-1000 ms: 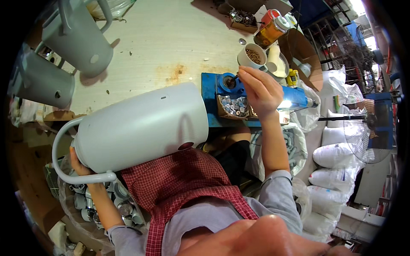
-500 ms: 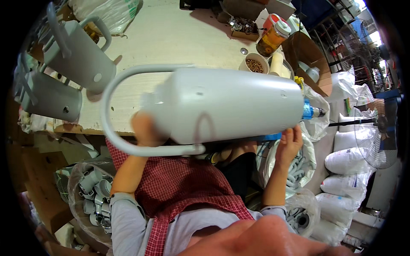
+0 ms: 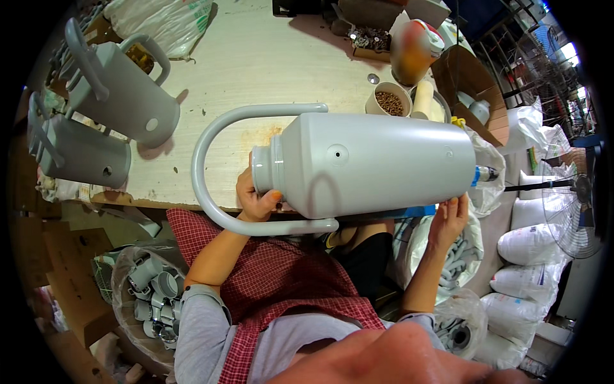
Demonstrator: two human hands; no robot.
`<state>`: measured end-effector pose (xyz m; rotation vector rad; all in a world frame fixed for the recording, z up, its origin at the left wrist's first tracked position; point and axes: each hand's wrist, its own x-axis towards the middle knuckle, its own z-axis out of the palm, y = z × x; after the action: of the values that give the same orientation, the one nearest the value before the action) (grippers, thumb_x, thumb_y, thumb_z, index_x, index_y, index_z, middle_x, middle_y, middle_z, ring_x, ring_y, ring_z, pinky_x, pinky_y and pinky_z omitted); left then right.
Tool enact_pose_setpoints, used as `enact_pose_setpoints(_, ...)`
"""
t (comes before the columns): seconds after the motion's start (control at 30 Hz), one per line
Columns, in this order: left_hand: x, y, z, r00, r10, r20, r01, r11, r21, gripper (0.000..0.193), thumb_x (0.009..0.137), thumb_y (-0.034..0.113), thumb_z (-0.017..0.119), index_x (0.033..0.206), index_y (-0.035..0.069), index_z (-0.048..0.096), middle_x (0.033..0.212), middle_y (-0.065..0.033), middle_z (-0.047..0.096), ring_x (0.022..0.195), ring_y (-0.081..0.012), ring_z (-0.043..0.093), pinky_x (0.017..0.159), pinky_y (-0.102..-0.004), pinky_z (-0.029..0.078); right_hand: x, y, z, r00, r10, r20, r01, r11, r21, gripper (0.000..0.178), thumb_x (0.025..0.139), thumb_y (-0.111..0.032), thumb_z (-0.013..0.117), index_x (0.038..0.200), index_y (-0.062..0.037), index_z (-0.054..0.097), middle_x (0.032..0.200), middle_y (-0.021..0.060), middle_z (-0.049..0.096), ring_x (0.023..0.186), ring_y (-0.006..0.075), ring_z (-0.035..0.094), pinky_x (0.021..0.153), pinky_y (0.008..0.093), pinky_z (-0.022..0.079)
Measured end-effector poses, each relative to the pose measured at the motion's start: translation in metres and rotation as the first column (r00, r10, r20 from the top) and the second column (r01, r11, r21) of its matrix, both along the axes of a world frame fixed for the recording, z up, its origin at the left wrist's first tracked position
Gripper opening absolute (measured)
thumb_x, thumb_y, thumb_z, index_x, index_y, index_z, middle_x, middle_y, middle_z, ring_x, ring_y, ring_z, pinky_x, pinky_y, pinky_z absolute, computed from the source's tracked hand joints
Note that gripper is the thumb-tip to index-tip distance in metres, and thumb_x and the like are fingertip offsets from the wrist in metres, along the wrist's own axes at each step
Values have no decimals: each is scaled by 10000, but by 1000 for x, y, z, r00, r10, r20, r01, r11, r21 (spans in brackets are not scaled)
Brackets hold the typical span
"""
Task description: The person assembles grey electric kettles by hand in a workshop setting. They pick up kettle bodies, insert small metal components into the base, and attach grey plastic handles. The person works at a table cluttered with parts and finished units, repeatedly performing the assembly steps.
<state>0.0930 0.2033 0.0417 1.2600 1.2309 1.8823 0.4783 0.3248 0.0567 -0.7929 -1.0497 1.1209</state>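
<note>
A large pale grey vacuum flask body [image 3: 390, 163] lies on its side above the table's near edge, its neck to the left and its base to the right. A curved grey carrying handle [image 3: 203, 160] loops out past the neck. My left hand [image 3: 256, 200] is wrapped round the neck, inside the handle's loop, thumb on the near side. With fingertips, my right hand [image 3: 450, 219] grips the base's near edge; what its fingers do underneath is hidden. A small hole in a round dimple faces up near the shoulder. Beyond the base shows a blue-and-black tool tip [image 3: 487, 175].
Two grey flask bodies with handles, one larger [image 3: 125, 96] and one smaller [image 3: 86, 152], stand at the left of the table [image 3: 256, 64]. A bowl of small brass-coloured parts [image 3: 389, 101] sits behind the flask. Bags of grey parts [image 3: 153, 297] flank my lap; a fan [image 3: 575, 198] stands right.
The flask has shifted right with both hands and turned about its length, bringing the dimpled hole upward. My left hand, blurred earlier, is now steady on the neck.
</note>
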Motion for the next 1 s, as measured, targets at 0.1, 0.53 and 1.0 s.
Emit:
enact_pose_setpoints(0.1, 7, 3, 7, 997, 37, -61, -36, 999, 10, 471, 796, 478, 710, 751, 12, 666, 742, -59, 658, 758, -180, 596, 874, -378, 386, -3, 0, 1, 999, -40, 33, 41, 999, -11, 365, 967, -129, 592, 1277, 49, 521, 1113, 68, 603, 968, 128, 556, 863, 273, 440)
enact_pose_setpoints(0.53, 6, 3, 10, 997, 11, -71, -13, 999, -33, 450, 790, 470, 699, 743, 23, 666, 680, -44, 645, 690, -182, 591, 1010, -446, 278, -5, 0, 5, 1000, -9, -15, 9, 1000, -9, 307, 972, -65, 565, 1252, 61, 547, 1128, 82, 609, 1002, 142, 575, 886, 279, 458)
enact_pose_setpoints(1.0, -20, 0, -43, 982, -64, 176, 74, 996, -50, 524, 894, 381, 663, 1111, -91, 593, 1063, -177, 660, 975, -247, 648, 842, -401, 550, 32, -36, -10, 934, -234, 269, 257, 965, -52, 290, 845, -39, 678, 1132, -12, 646, 1065, 69, 633, 995, 171, 621, 879, 293, 489)
